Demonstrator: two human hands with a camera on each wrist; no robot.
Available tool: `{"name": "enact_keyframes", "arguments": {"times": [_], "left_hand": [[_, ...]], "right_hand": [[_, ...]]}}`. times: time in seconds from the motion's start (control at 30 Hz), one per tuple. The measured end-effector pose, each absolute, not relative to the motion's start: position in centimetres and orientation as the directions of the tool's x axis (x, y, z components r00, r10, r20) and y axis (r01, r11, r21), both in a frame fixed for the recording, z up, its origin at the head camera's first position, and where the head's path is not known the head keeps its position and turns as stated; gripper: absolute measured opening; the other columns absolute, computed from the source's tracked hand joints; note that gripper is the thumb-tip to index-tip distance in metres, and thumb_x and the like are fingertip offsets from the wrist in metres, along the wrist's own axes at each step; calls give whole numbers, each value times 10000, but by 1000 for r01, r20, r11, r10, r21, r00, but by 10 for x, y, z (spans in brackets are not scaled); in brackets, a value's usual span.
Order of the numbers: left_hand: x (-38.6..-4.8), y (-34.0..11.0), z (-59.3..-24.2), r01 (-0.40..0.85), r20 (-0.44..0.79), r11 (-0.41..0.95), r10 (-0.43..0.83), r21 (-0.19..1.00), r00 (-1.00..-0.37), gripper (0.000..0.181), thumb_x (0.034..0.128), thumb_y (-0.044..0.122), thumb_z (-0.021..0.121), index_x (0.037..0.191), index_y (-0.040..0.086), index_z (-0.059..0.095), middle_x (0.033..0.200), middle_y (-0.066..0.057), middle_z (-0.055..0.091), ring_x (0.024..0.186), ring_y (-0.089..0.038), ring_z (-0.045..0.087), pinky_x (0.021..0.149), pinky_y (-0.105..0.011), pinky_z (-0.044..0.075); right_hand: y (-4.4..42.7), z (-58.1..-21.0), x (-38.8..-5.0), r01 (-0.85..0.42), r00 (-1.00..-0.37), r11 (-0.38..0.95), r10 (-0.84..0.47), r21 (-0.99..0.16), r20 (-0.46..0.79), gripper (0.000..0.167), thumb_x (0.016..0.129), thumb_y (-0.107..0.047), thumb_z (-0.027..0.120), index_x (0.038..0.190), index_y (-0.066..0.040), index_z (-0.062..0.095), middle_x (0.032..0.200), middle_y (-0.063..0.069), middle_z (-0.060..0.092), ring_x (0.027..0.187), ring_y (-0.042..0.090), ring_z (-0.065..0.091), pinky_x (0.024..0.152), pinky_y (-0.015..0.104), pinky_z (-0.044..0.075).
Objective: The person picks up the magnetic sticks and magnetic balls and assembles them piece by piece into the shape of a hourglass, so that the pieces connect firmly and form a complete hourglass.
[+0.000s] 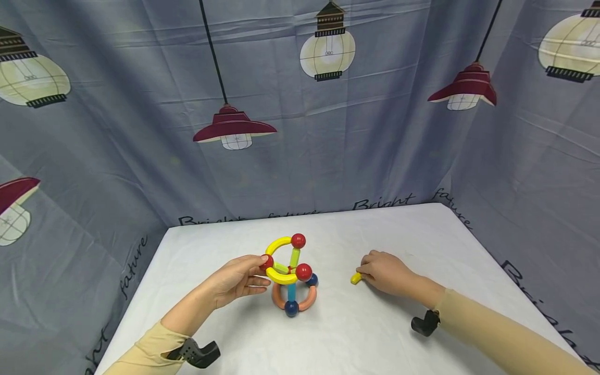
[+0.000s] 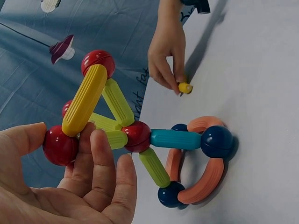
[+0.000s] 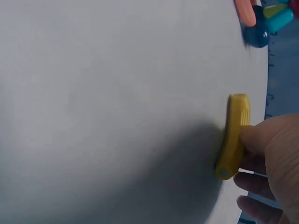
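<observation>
A magnetic ball-and-rod structure (image 1: pixel 291 291) stands on the white table. Its base has curved orange rods (image 2: pixel 210 179) and dark blue balls (image 2: pixel 217 141); blue and lime rods rise to a central red ball (image 2: pixel 138 136). Higher up, curved yellow rods (image 2: pixel 85 100) link the outer red balls. My left hand (image 1: pixel 241 281) pinches the leftmost red ball (image 2: pixel 60 145) between thumb and fingers. To the right of the structure, my right hand (image 1: pixel 386 272) pinches a loose curved yellow rod (image 3: pixel 233 135) at the tabletop. Part of that rod is hidden by the fingers in the head view.
The white table (image 1: pixel 347 333) reaches back to a grey-blue curtain (image 1: pixel 309 172) printed with lamps and lettering. Dark wrist devices (image 1: pixel 425 323) sit on both forearms. The structure lies left of the right hand, a short gap away.
</observation>
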State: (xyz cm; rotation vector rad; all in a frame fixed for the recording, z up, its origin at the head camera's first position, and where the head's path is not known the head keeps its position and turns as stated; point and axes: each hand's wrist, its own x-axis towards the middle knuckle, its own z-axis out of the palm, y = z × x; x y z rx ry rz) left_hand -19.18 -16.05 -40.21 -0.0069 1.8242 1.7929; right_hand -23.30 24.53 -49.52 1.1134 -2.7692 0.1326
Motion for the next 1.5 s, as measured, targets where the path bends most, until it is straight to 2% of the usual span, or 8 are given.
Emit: {"name": "enact_keyframes", "arguments": {"times": [0.27,0.63,1.0,1.23,1.37,1.5], "left_hand": [[-191,-161,-401,-389,-395,97,384,916,-834,533,1012,381,627,1315,-40,508,1076,-101,676,914,-202,702,927,-394,563],[-191,-160,-401,-387,-390,92,396,918,-831,522,1010,375,631,1307,-39,516,1070,-96,681,902,-192,702,931,-394,561],[-191,-159,-402,-392,-397,96,389,915,-832,527,1007,374,635,1312,-37,505,1073,-99,685,902,-197,706,936,-405,559],[-191,-158,-401,-392,-400,100,378,914,-835,534,1009,379,633,1316,-39,502,1072,-104,684,907,-202,704,915,-388,568],[-190,-159,-400,-388,-395,99,379,916,-837,541,1011,377,630,1325,-40,489,1073,-106,683,906,-198,702,913,-383,569],[-190,-159,-399,-387,-392,94,386,917,-835,536,1013,374,629,1325,-38,485,1070,-100,684,904,-193,703,920,-387,566]], "right_hand": [[245,-494,-227,-647,-762,754,-632,-115,146,170,913,-202,785,1068,-135,806,903,-81,651,825,108,568,723,305,519],[241,-495,-223,-581,-813,787,-569,-205,120,113,858,-218,833,954,-167,802,850,-139,614,784,63,506,679,280,477],[238,-492,-220,-542,-839,810,-535,-224,99,111,834,-222,852,913,-201,776,821,-164,594,747,60,449,638,258,412],[237,-489,-218,-514,-854,818,-516,-259,65,176,810,-205,870,868,-231,706,770,-163,546,724,70,441,630,267,410],[237,-488,-217,-492,-865,825,-499,-276,50,207,813,-207,870,899,-225,682,785,-143,543,731,75,456,643,275,431],[236,-483,-219,-451,-884,824,-464,-342,48,250,835,-188,849,1051,-166,726,847,-125,585,788,82,513,700,298,481]]}}
